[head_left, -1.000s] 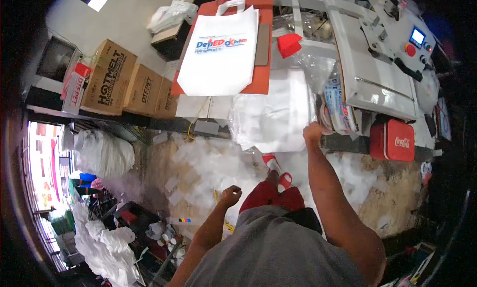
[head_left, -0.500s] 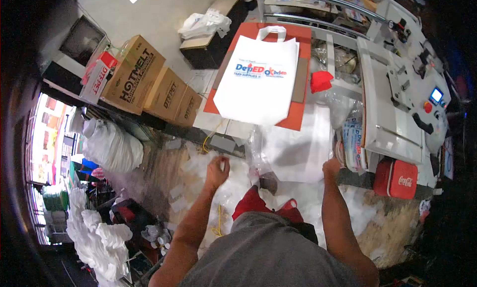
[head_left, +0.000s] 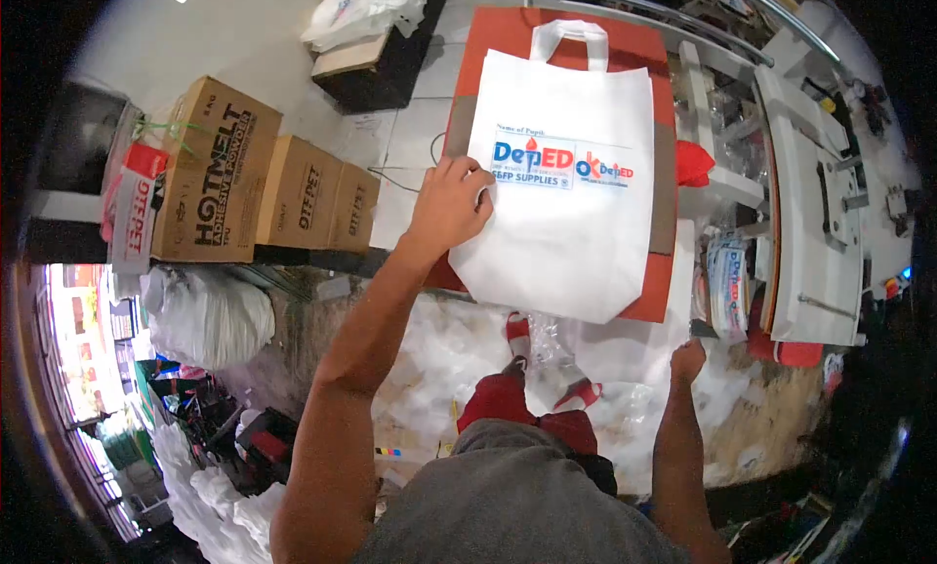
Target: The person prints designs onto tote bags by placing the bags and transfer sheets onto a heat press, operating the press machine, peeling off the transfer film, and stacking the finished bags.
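Note:
A white tote bag (head_left: 566,247) with looped handles lies flat on an orange-red board (head_left: 634,308), with blue and red "DepED" print across its middle. My left hand (head_left: 451,201) is over the bag's left side, fingers bent and slightly apart, tips by the left end of the print. Whether those tips touch the bag I cannot tell. Lower down, a second white bag (head_left: 625,354) hangs beside the board's front edge. My right hand (head_left: 688,359) is closed at its right edge and appears to grip it; the fingertips are hidden.
To the left stand cardboard boxes (head_left: 224,164) and a bulging white sack (head_left: 210,310). A white machine (head_left: 815,213) is on the right, beside a stack of printed bags (head_left: 725,281). A metal rail (head_left: 634,8) runs behind the board. White material (head_left: 429,369) covers the floor.
My left hand has moved up and forward from below the board to the tote bag's left side. My right hand stays closed near the lower white bag. The camera view has shifted.

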`<state>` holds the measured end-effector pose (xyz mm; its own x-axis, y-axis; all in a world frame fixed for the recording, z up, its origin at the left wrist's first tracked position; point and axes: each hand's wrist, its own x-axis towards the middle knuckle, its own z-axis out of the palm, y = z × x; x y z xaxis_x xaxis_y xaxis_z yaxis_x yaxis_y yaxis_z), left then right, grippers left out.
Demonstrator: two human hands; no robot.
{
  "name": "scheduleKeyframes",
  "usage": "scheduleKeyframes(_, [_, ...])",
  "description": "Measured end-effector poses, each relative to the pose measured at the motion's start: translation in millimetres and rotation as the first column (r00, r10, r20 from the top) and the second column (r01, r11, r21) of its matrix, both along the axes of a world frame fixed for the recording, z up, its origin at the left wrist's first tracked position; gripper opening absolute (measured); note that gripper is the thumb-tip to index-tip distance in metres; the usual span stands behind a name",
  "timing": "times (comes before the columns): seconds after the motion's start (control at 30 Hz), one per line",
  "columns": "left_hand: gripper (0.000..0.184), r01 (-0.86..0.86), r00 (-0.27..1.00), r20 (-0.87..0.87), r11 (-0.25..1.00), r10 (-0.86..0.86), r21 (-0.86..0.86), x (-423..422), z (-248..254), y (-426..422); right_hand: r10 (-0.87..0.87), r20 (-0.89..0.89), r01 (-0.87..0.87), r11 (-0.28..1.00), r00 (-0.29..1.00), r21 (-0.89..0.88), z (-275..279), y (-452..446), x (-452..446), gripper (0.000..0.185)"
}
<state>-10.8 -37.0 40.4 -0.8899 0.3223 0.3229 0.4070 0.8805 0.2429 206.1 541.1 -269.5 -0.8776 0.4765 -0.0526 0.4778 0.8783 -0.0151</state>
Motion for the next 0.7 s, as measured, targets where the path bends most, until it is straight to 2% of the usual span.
scheduleKeyframes(0.07, [0.02, 0.008, 0.999, 0.032, 1.0, -0.007, -0.008, -5, 0, 0, 0.173, 0.086, -0.187, 0.961, 0.981, 0.204, 19, -7, -2, 0.013])
scheduleKeyframes(0.1, [0.021, 0.006, 0.999, 0.042, 1.0, -0.005, -0.022, -8, 2, 0, 0.165, 0.093, -0.182, 0.961, 0.982, 0.208, 24, -10, -5, 0.013])
scheduleKeyframes(0.17, [0.022, 0.031, 0.997, 0.065, 0.999, -0.03, -0.009, -12, 4, 0, 0.023, 0.088, -0.026, 0.999, 0.996, 0.042, 28, -12, -8, 0.02])
scheduleKeyframes(0.2, [0.023, 0.047, 0.995, 0.083, 0.999, -0.047, 0.0, -13, 5, -1, 0.019, 0.092, -0.023, 0.999, 0.996, 0.044, 30, -13, -8, 0.02])
scheduleKeyframes(0.27, [0.024, 0.056, 0.994, 0.093, 0.998, -0.056, -0.003, -14, 5, 0, -0.111, 0.048, 0.116, 0.985, 0.993, -0.127, 36, -19, -8, 0.029])
scheduleKeyframes(0.43, [0.03, 0.084, 0.99, 0.109, 0.996, -0.086, 0.021, -13, 1, 0, -0.151, 0.044, 0.156, 0.976, 0.988, -0.154, 44, -38, -10, 0.045])
scheduleKeyframes(0.5, [0.031, -0.023, 1.0, -0.004, 0.977, 0.024, 0.21, -3, 4, -4, -0.159, 0.049, 0.165, 0.972, 0.986, -0.17, 47, -42, -11, 0.048])
scheduleKeyframes(0.53, [0.031, -0.021, 1.0, -0.004, 0.978, 0.022, 0.207, 4, 3, -9, -0.163, 0.033, 0.166, 0.971, 0.986, -0.173, 49, -44, -11, 0.049])
scheduleKeyframes(0.6, [0.03, -0.203, 0.977, 0.028, 0.891, 0.21, 0.406, 23, -7, -25, -0.167, 0.016, 0.167, 0.969, 0.986, -0.181, 46, -44, -9, 0.051])
scheduleKeyframes(0.63, [0.03, -0.202, 0.977, 0.024, 0.893, 0.21, 0.403, 38, -14, -33, -0.149, 0.025, 0.151, 0.975, 0.988, -0.166, 43, -43, -8, 0.046])
scheduleKeyframes(0.7, [0.028, -0.444, 0.889, 0.154, 0.729, 0.431, 0.522, 75, -37, -50, -0.127, 0.027, 0.129, 0.98, 0.992, -0.152, 40, -43, -8, 0.041])
